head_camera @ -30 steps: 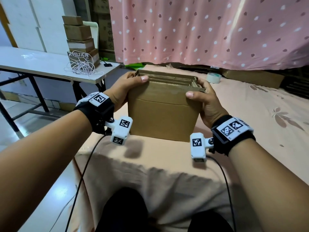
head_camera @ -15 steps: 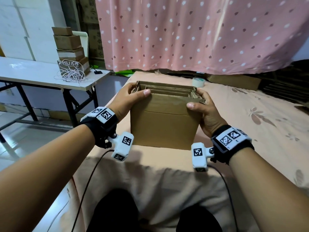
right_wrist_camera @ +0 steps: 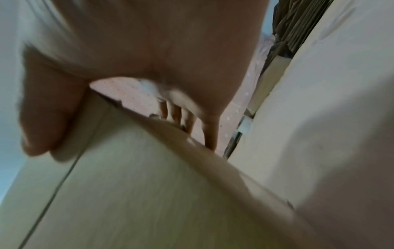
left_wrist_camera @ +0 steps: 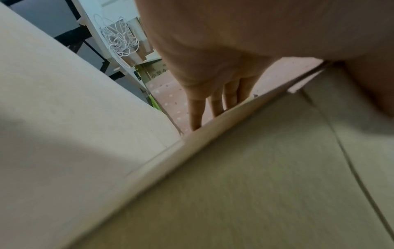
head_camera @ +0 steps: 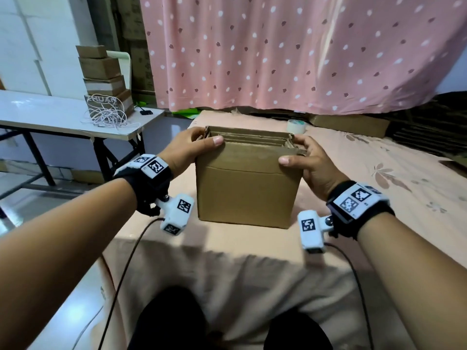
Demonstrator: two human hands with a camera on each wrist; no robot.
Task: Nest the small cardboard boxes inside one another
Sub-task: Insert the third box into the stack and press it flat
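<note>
An open brown cardboard box (head_camera: 246, 193) stands upright on the peach-covered bed (head_camera: 227, 248), with smaller boxes (head_camera: 252, 140) nested inside it, only their rims showing. My left hand (head_camera: 194, 145) grips its upper left corner, thumb on the front wall, fingers over the side. My right hand (head_camera: 307, 160) grips the upper right corner the same way. In the left wrist view the box wall (left_wrist_camera: 245, 185) fills the frame and my fingers (left_wrist_camera: 215, 104) reach along its side. The right wrist view shows the box (right_wrist_camera: 138, 193) with my fingers (right_wrist_camera: 210, 131) along its edge.
A white folding table (head_camera: 50, 114) stands at the left with a stack of small boxes (head_camera: 103, 79) and a tangle of white cord (head_camera: 108, 114). A tape roll (head_camera: 296, 126) lies behind the box. A dotted pink curtain (head_camera: 290, 51) hangs at the back.
The box with both hands on its top corners sits lower in the view than a second ago, and the room has shifted as my head moved. The grip is unchanged.
</note>
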